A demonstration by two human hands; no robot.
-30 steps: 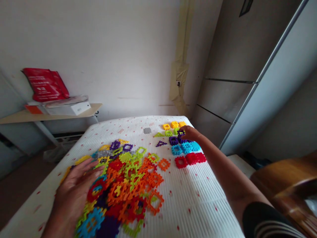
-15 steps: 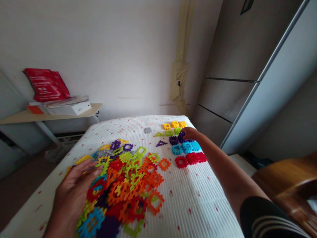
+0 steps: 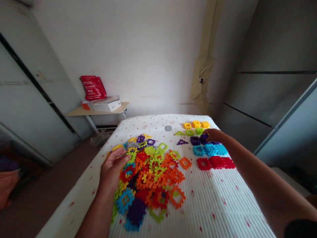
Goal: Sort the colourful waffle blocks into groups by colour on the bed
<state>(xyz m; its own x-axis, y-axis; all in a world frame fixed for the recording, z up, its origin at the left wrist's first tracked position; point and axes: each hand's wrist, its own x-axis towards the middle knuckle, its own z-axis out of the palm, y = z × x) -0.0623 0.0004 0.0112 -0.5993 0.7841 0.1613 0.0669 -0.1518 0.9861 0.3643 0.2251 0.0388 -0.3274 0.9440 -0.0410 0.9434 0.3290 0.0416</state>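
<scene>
Plastic interlocking pieces lie in a mixed heap (image 3: 148,178) on the cloth-covered surface. My left hand (image 3: 111,170) rests at the heap's left side, thumb and fingers apart, with no piece visibly gripped. Far to the right, my right hand (image 3: 213,135) pinches a dark purple interlocking piece (image 3: 204,138) at the purple row, beside a purple square frame piece (image 3: 195,140). A purple triangle piece (image 3: 182,142) lies left of them. Behind are lime green pieces (image 3: 190,132) and yellow pieces (image 3: 196,124); nearer are blue pieces (image 3: 211,149) and red pieces (image 3: 216,162).
A grey square piece (image 3: 168,128) lies alone toward the far edge. The white cover (image 3: 198,211) is ribbed with red spots. Behind left, a small table (image 3: 99,112) carries a red bag (image 3: 93,87) and a white box (image 3: 106,105). A wall stands behind.
The camera has turned left, so everything sits further right in view. My right hand stays at the purple row with the purple piece, and my left hand stays by the heap.
</scene>
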